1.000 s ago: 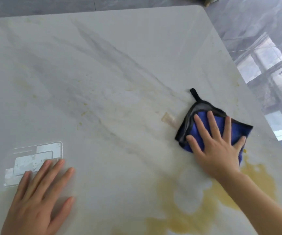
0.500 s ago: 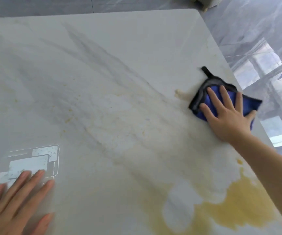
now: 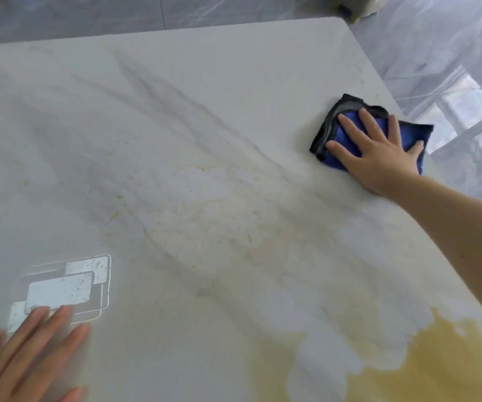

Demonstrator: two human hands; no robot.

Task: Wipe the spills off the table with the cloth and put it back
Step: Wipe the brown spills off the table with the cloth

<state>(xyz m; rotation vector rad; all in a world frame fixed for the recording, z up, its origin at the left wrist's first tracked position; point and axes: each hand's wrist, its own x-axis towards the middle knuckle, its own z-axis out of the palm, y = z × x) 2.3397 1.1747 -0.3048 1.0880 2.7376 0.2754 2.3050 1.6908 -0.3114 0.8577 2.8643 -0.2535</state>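
Head view: the cloth (image 3: 335, 127), blue with a dark grey-black border and bunched into folds, is being pressed flat against the white marbled table (image 3: 205, 111) near its far right edge. It is being held down by the right hand (image 3: 379, 156), whose grip is spread wide, fingers splayed over the fabric. The left hand (image 3: 22, 358) is being rested open and flat at the near left. A yellow spill (image 3: 442, 364) is being shown pooled at the near right, well apart from the cloth.
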